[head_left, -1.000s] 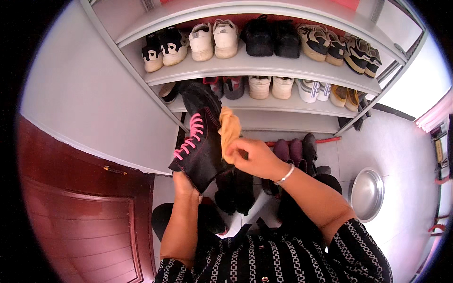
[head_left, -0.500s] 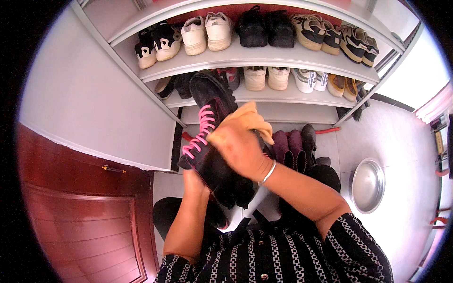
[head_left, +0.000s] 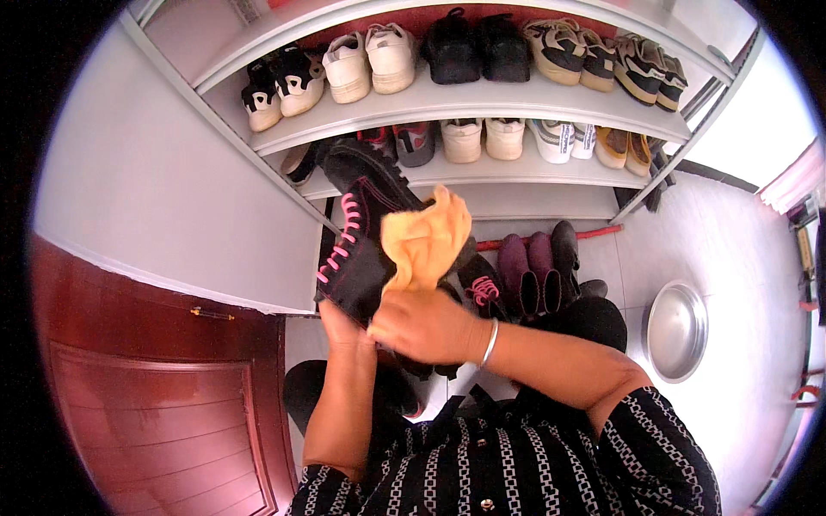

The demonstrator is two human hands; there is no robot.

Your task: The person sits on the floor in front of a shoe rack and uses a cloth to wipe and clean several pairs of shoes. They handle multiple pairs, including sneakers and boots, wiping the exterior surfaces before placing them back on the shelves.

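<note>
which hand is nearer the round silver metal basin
Right. The right hand, holding the yellow-orange cloth, is left of the round silver metal basin; the left hand, at the opening of the black boot with pink laces, is farther left.

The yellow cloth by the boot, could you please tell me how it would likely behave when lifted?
The cloth would probably flop and fold, since creases already run through it above the right hand. It is likely light, as it looks thin and one hand holds it.
</note>
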